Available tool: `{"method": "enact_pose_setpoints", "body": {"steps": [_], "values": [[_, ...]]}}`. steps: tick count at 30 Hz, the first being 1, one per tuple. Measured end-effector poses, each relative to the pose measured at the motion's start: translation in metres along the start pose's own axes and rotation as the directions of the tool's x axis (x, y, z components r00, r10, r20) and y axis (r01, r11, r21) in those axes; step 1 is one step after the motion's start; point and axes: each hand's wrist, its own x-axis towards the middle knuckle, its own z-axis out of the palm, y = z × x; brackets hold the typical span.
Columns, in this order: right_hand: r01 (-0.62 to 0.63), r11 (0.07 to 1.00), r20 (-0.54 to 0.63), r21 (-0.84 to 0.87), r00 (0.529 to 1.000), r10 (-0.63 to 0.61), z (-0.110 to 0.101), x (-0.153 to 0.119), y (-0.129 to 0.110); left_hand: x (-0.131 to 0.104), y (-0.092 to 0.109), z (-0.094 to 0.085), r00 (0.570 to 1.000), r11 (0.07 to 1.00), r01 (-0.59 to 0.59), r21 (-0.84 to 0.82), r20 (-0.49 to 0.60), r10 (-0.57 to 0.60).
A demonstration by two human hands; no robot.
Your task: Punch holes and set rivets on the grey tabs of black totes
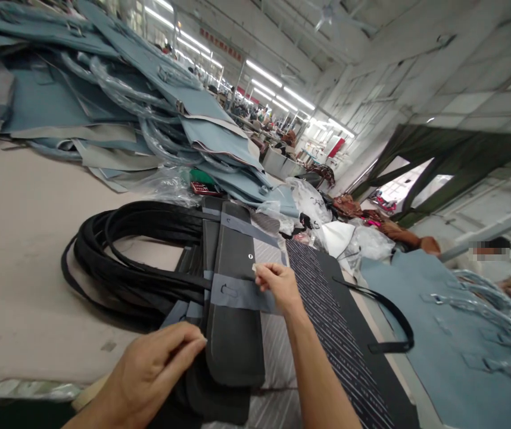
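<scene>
A stack of black bag panels (234, 250) with grey-blue strips lies at the centre, a small white-ringed hole in the top one. Black looped straps (103, 256) spread out to its left. My right hand (277, 285) is closed in a pinch over the panel's right side, a tiny pale piece showing at its fingertips. At the stack's lower left edge, my left hand (161, 363) has thumb and forefinger pressed together; anything between them is too small to name. Striped dark fabric (336, 322) with a black handle (405, 325) lies to the right.
Blue bag pieces (50, 107) with plastic-wrapped handles are heaped at the back left. Another blue panel (456, 351) lies at the right. Clear plastic bags (311, 202) and brown items sit behind the stack. Part of a person's head (490, 247) shows at far right.
</scene>
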Motion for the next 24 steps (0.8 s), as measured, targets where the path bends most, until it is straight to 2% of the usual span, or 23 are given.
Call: {"method": "enact_pose_setpoints", "body": {"steps": [2,4,7,12,17,21,24], "values": [[-0.026,1.000,0.016,0.010,1.000,0.026,-0.003,0.028,0.005,0.000,-0.014,0.005,0.986,0.985,0.165,-0.056,-0.006,-0.166],[-0.056,0.998,0.032,0.009,0.998,0.056,-0.002,0.045,0.008,-0.002,-0.023,0.008,0.976,0.973,0.217,-0.083,-0.001,-0.218],[-0.099,0.995,0.054,-0.034,0.993,0.101,0.004,0.059,0.013,-0.005,-0.028,0.010,0.981,0.976,0.194,-0.099,-0.004,-0.195],[-0.168,0.970,0.068,-0.174,0.981,0.181,0.014,0.073,0.022,-0.011,-0.033,0.013,0.985,0.985,0.151,-0.085,-0.068,-0.157],[-0.223,0.934,0.082,-0.279,0.964,0.254,0.012,0.079,0.029,-0.012,-0.035,0.014,0.977,0.975,0.184,-0.121,-0.086,-0.195],[-0.161,0.930,0.044,-0.330,0.982,0.185,0.001,0.071,0.024,-0.010,-0.034,0.011,0.962,0.946,0.262,-0.192,-0.023,-0.271],[-0.005,0.944,-0.019,-0.329,1.000,-0.001,0.006,0.046,0.010,-0.007,-0.031,0.006,0.932,0.890,0.360,-0.280,0.072,-0.354]]}}
